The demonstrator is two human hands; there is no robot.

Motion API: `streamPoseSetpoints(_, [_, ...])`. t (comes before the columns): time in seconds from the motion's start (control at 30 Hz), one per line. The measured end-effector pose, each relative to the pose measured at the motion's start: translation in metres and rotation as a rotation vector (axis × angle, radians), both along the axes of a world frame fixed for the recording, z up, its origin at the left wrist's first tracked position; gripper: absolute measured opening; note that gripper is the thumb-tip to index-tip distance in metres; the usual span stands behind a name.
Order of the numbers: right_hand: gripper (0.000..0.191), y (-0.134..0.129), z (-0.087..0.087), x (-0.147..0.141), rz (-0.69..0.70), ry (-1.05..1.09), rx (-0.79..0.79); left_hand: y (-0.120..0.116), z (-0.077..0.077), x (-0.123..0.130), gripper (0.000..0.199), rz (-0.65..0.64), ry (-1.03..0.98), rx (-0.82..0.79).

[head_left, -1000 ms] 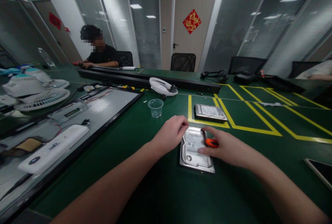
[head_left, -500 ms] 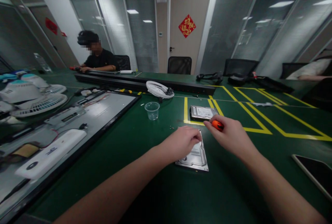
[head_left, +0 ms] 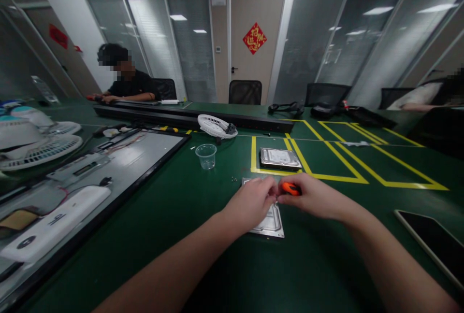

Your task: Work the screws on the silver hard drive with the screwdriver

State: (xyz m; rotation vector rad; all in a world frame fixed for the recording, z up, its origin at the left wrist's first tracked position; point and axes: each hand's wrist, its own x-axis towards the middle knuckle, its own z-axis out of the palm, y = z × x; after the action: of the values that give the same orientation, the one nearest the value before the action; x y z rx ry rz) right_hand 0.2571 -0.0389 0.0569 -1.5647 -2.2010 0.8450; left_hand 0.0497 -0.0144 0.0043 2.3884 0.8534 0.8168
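Note:
A silver hard drive (head_left: 271, 226) lies on the green table in front of me, partly covered by my hands. Over its left and upper part rests my left hand (head_left: 250, 202), thumb and fingers pinched together; whatever is between them is hidden. My right hand (head_left: 315, 196) is closed around an orange-handled screwdriver (head_left: 291, 188), its tip concealed by the fingers. The fingertips of both hands meet above the drive. Several tiny screws (head_left: 234, 179) lie just beyond the drive's left corner. Another hard drive (head_left: 280, 157) sits farther back, within yellow tape lines.
A clear plastic cup (head_left: 206, 157) and a white fan grille (head_left: 217, 127) stand behind my left hand. At left lies a large flat panel (head_left: 145, 151) bearing electronic parts. A phone (head_left: 431, 243) is at right. A long black bar (head_left: 163, 116) crosses behind; a person (head_left: 132, 83) sits beyond.
My right hand has moved left and down with the screwdriver, from near the far hard drive to my left fingertips. The view has shifted slightly to the right.

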Motion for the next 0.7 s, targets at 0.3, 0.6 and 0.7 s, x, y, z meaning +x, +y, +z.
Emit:
streamPoseSetpoints(0.3, [0.015,0.006,-0.008,-0.01,-0.041,0.016,0.126,0.001,0.0,-0.003,0.013,0.099,-0.045,0.026])
streamPoseSetpoints(0.6, [0.016,0.002,-0.007,-0.017,-0.041,-0.071,0.208,0.003,0.004,-0.005,0.023,0.139,-0.203,-0.142])
streamPoseSetpoints(0.7, [0.016,0.0,-0.005,-0.017,-0.017,-0.08,0.24,0.004,0.004,-0.005,0.024,0.128,-0.248,-0.207])
